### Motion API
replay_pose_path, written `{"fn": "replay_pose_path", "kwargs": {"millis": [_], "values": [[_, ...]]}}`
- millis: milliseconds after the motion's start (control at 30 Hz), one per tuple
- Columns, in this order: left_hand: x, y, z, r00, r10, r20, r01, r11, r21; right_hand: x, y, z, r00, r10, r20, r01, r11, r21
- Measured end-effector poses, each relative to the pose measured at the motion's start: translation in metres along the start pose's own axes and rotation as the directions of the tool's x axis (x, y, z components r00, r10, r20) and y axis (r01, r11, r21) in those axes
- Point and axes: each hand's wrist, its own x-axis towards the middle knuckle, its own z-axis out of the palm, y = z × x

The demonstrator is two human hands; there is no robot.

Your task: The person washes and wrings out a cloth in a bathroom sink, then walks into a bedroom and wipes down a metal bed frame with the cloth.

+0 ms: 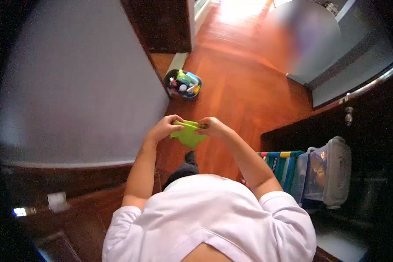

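A bright lime-green cloth [189,135], folded over, hangs between my two hands in front of my body. My left hand [166,127] pinches its upper left corner, thumb on the near side. At the upper right edge, my right hand [212,126] grips the cloth with bent fingers. The cloth's lower part droops to a rounded point above the floor. Just beyond my hands, a dark oval basket [184,97] full of bottles and cleaning items stands on the floor.
Reddish wooden floor [231,94] runs ahead towards a bright doorway. A pale wall [83,87] rises on the left. On the right are a lidded plastic box [338,172], a teal striped item [284,168] and a dark door with a knob [348,117]. The upper right is blurred.
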Motion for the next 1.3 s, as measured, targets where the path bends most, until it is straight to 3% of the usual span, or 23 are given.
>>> {"fn": "replay_pose_path", "kwargs": {"millis": [33,133,233,367,467,600,633,767,833,933,967,1000,1067,1133,1167,1300], "values": [[0.028,0.013,-0.004,0.998,0.011,0.054,-0.012,0.999,0.031,0.006,0.009,-0.020,0.998,0.052,-0.031,-0.050,0.998,0.041],[0.126,0.042,-0.022,0.978,0.108,0.180,-0.133,0.982,0.135,0.021,0.039,-0.066,0.917,0.011,-0.400,0.048,0.990,0.136],[0.214,0.074,-0.028,0.959,0.106,0.264,-0.176,0.950,0.259,0.036,0.041,-0.132,0.892,0.136,-0.430,-0.071,0.984,0.164],[0.314,0.118,-0.022,0.924,0.130,0.358,-0.236,0.933,0.270,0.072,0.093,-0.211,0.804,0.160,-0.572,-0.068,0.981,0.179],[0.401,0.116,-0.020,0.918,0.125,0.376,-0.155,0.987,0.051,0.108,0.134,-0.279,0.848,0.190,-0.494,-0.106,0.976,0.193],[0.483,0.162,-0.048,0.961,0.073,0.267,-0.055,0.996,-0.075,0.168,0.132,-0.375,0.881,0.063,-0.469,-0.037,0.997,0.064],[0.502,0.171,-0.055,0.954,0.185,0.235,-0.136,0.968,-0.212,0.185,0.130,-0.400,0.889,0.058,-0.454,-0.027,0.997,0.074],[0.559,0.211,-0.104,0.974,0.207,0.095,-0.168,0.935,-0.314,0.261,0.117,-0.474,0.943,0.021,-0.333,0.000,0.998,0.063],[0.582,0.217,-0.133,0.979,0.204,0.021,-0.187,0.927,-0.326,0.311,0.111,-0.498,0.964,-0.013,-0.264,0.017,1.000,0.013],[0.625,0.196,-0.188,0.966,0.246,-0.072,-0.257,0.932,-0.255,0.383,0.108,-0.520,0.945,-0.207,-0.255,0.196,0.978,-0.069],[0.633,0.203,-0.204,0.960,0.268,-0.085,-0.281,0.910,-0.306,0.404,0.107,-0.527,0.945,-0.217,-0.243,0.209,0.976,-0.056],[0.641,0.210,-0.224,0.941,0.316,-0.120,-0.335,0.921,-0.202,0.425,0.102,-0.535,0.944,-0.227,-0.241,0.224,0.974,-0.042],[0.649,0.223,-0.253,0.967,0.202,-0.153,-0.242,0.918,-0.314,0.465,0.090,-0.545,0.940,-0.259,-0.223,0.257,0.966,-0.037],[0.658,0.233,-0.277,0.946,0.240,-0.218,-0.297,0.912,-0.284,0.501,0.084,-0.559,0.925,-0.324,-0.197,0.315,0.946,-0.078],[0.661,0.238,-0.286,0.933,0.262,-0.248,-0.324,0.910,-0.257,0.510,0.075,-0.569,0.967,-0.236,-0.094,0.234,0.972,-0.033],[0.673,0.249,-0.333,0.909,0.343,-0.235,-0.400,0.877,-0.265,0.567,0.049,-0.595,0.943,-0.323,-0.079,0.310,0.940,-0.142]]}}
